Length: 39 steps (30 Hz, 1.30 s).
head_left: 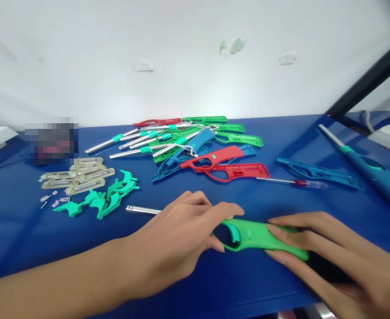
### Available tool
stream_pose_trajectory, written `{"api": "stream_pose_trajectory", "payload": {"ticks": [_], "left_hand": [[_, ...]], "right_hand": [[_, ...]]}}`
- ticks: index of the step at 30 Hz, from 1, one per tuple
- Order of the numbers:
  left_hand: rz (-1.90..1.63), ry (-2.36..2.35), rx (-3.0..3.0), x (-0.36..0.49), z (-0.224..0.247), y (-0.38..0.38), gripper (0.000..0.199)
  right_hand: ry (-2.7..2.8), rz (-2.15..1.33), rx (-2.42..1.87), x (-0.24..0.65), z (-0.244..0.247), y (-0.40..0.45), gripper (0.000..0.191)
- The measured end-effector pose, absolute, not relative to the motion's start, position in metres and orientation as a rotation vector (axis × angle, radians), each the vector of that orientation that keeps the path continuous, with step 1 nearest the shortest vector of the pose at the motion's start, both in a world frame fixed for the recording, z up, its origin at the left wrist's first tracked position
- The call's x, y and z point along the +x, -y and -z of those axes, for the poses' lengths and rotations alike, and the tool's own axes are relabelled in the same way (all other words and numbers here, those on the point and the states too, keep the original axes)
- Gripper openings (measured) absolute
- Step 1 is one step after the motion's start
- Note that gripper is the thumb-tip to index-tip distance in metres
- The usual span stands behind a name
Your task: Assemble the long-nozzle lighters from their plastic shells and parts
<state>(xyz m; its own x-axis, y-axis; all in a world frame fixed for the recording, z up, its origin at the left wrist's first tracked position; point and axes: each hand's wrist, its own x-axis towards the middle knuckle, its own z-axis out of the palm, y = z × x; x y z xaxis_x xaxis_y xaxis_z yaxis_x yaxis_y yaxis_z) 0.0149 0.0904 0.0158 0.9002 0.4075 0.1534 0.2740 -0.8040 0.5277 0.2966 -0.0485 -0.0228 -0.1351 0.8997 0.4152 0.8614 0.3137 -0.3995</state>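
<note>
A green gas lighter (257, 237) with a teal trigger lies between my two hands, just above the blue table near its front edge. My left hand (188, 235) is closed around its neck and trigger guard, and the metal tube (143, 210) sticks out to the left past my fingers. The rear end of the green handle is pinched by my right hand (327, 248), thumb below and fingers on top. Part of the neck is hidden under my left hand.
Behind my hands lie red half shells (237, 172), green half shells (239, 139) and metal tubes (128, 152). Teal triggers (98, 201) and clear fuel tanks (77, 177) sit left. A screwdriver (301, 182), a blue shell (321, 172) and a blue lighter (377, 173) are right.
</note>
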Motion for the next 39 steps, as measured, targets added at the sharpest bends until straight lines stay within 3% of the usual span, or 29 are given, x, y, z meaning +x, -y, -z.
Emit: {"api": "stream_pose_trajectory", "payload": {"ticks": [5,16,24,39], "left_hand": [[-0.419,-0.618,2.545,0.014,-0.019,-0.092,0.052],[-0.515,-0.630,2.626,0.015,-0.024,-0.078,0.013],[-0.541,-0.536,2.870,0.015,-0.028,-0.074,0.044],[-0.815,-0.502,2.906,0.021,-0.023,-0.072,0.043]], "right_hand": [[2.053,-0.068,-1.549,0.292,0.022,0.047,0.023],[1.934,-0.081,-1.519,0.276,0.020,0.045,0.042],[1.880,-0.192,-1.564,0.270,0.015,0.049,0.032],[1.902,-0.071,-1.405,0.258,0.012,0.049,0.028]]}}
